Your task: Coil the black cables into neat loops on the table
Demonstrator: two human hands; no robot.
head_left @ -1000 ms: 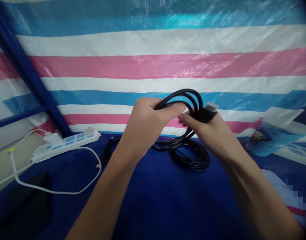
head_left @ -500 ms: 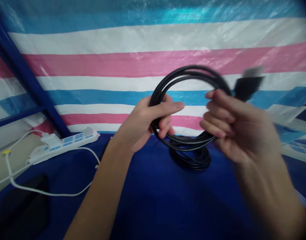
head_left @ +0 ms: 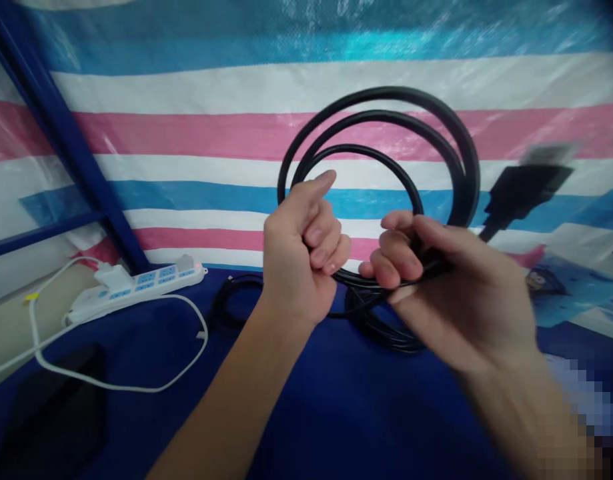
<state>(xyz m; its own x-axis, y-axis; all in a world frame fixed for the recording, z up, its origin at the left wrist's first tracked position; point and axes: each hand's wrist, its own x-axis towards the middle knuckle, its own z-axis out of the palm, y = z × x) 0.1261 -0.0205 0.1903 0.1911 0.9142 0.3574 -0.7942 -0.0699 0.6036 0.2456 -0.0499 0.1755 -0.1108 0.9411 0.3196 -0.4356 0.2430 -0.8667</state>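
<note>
A black cable [head_left: 383,93] is wound into several loose loops, held up in front of me. My right hand [head_left: 456,293] pinches the gathered loops on their right side. Its wide flat plug [head_left: 523,190], with a pale, blurred end, sticks out above that hand. On the left, my left hand [head_left: 306,247] is curled closed at the lower left of the loops. Its fingers hide the cable there, and a strand runs below toward the right hand. Behind and below the hands, another black cable coil [head_left: 391,333] lies on the dark blue surface [head_left: 336,407].
A white power strip [head_left: 151,283] stands at the left with a white plug [head_left: 113,277] in it. A white cord [head_left: 121,385] loops beside it. Another thin black coil [head_left: 231,300] lies behind my left forearm. A dark flat object [head_left: 56,413] is at lower left. Striped sheeting [head_left: 186,133] hangs behind.
The held loops have spread apart and risen. My left hand has curled its fingers in, and my right hand has moved down and left. The plug now points further right.
</note>
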